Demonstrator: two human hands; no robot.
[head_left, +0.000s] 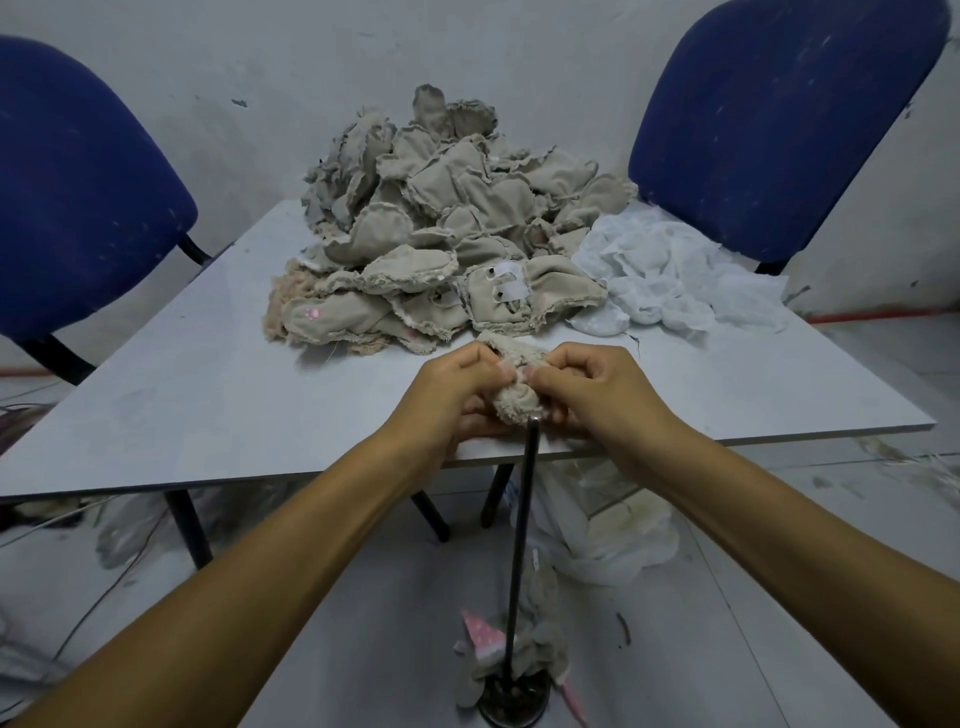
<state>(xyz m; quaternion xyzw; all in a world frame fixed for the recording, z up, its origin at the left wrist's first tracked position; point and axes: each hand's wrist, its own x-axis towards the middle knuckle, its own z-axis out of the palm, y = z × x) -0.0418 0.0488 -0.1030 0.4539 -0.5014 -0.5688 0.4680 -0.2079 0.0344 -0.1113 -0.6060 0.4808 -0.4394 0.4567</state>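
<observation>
The black rod (522, 519) hides its top end inside the beige fabric piece (517, 402).

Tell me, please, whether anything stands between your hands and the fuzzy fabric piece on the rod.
Nothing visible does. The left hand and right hand both pinch the fuzzy fabric piece, which caps the black rod; the fabric pile lies farther back on the table.

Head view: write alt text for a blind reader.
The left hand and right hand pinch a beige fabric piece atop a black rod at a table edge. Behind lie a heap of similar pieces, white cloth and two blue chairs.
</observation>
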